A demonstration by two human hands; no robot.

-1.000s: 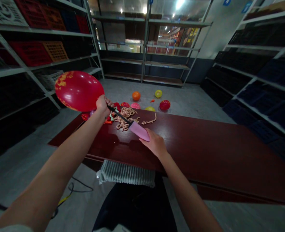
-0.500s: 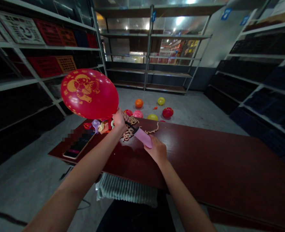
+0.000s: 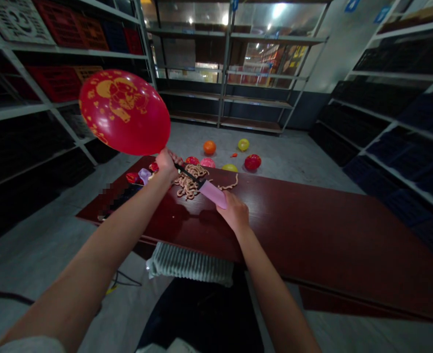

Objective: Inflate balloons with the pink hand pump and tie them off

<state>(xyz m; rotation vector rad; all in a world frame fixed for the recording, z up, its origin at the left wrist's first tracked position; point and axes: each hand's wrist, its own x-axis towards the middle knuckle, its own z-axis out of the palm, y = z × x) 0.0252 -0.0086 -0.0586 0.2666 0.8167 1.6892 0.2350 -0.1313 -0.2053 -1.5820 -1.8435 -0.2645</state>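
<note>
Currently the person is pumping up a red balloon (image 3: 124, 112) w/ a hand pump (image 3: 212, 191) over a dark wooden table (image 3: 312, 230). Left hand (image 3: 166, 163) is closed tight round the balloon's neck where it sits on the pump's black nozzle; right hand (image 3: 234, 214) is wrapped shut round the pink barrel's near end. Balloon hangs up and to the left of the left hand, above the table's far-left corner, already well filled, yellow print facing the camera.

To do this step well, judging from the frame: the left-hand pinch should seal neck to nozzle all round, or air will leak back w/ each stroke. Pump strokes are best kept straight along the barrel's line, so the nozzle doesn't twist out of the neck. Balloon looks near full, so shorter, gentler strokes seem wise; overfilling could burst it.

Just beyond the hands lies a heap of tan rubber bands (image 3: 190, 180), and flat unfilled balloons (image 3: 142, 176) sit near the left hand. A phone (image 3: 123, 198) lies by the table's left edge. Filled balloons (image 3: 209, 147) in orange, yellow, red and pink rest on the floor past the table, w/ metal shelving (image 3: 224, 63) round the room.
</note>
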